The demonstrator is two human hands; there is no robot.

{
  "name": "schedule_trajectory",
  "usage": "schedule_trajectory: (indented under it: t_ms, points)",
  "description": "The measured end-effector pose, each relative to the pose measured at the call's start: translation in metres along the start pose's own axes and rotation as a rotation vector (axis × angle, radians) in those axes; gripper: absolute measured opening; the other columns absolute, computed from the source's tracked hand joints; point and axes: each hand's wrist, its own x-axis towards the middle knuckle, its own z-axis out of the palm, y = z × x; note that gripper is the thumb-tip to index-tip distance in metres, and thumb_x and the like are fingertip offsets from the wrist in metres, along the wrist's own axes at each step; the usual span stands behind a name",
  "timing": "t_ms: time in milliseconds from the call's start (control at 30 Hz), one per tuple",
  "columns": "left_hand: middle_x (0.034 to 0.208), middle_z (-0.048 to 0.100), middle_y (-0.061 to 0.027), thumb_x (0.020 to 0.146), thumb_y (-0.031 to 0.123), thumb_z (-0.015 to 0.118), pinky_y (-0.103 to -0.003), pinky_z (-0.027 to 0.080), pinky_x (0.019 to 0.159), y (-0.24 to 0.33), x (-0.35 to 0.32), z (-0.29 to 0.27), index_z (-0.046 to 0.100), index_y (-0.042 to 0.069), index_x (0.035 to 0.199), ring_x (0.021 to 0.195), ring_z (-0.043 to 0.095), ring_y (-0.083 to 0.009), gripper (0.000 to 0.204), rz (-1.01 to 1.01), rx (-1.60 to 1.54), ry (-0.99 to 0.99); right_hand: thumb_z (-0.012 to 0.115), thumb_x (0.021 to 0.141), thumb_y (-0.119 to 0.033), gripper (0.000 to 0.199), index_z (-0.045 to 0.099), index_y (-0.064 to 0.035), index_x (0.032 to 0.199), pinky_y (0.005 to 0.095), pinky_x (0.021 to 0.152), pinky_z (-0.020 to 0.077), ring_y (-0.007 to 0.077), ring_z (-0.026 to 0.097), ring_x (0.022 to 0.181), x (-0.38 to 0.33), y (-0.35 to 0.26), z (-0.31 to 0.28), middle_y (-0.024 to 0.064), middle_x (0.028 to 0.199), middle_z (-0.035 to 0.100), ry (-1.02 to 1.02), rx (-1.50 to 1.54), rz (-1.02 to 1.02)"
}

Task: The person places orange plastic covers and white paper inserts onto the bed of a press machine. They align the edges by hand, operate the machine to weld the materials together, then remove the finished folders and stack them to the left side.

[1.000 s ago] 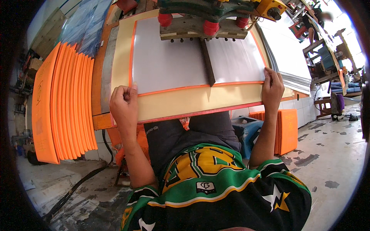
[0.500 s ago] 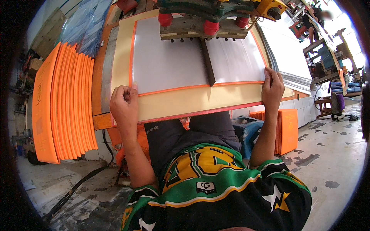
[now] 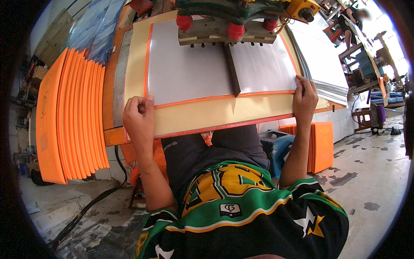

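Left hand (image 3: 139, 117) and right hand (image 3: 304, 98), both curled, grip the near edge of the printing frame (image 3: 215, 113)

Left hand (image 3: 139, 116) fisted, right hand (image 3: 304, 97) curled, arms outstretched.

A single head-worn fisheye camera is looking steeply down and forward, close over the person's chest, taking in the framed screen (image 3: 215, 73) on the table (image 3: 116, 136) ahead; straight edges are bending toward the dark round rim.
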Motion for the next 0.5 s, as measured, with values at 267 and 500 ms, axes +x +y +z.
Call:
schedule_trajectory:
  t_ms: [267,500]
  points:
    - [0.074,0.055,-0.0063,0.099,0.025,0.075,-0.035,0.046,0.064,0.001,0.0,0.0,0.06,-0.002,0.078,0.067,0.051,-0.0173,0.038,-0.007,-0.012,0.005,0.058,0.103,-0.009,0.022,0.072,0.0027,0.115,0.0438,0.082,0.0547,0.0341,0.07,0.091,0.0006,-0.0013,0.0,0.0194,0.1,0.069,-0.005,-0.001,0.013]
    - [0.075,0.056,-0.0065,0.099,0.026,0.074,-0.035,0.047,0.064,0.0008,0.0004,0.0,0.061,-0.003,0.078,0.068,0.052,-0.0171,0.038,-0.003,-0.004,0.006,0.058,0.104,-0.009,0.022,0.072,0.0025,0.115,0.0442,0.083,0.0543,0.0351,0.07,0.092,0.0006,-0.0014,0.0002,0.0198,0.099,0.069,0.004,-0.007,-0.005]
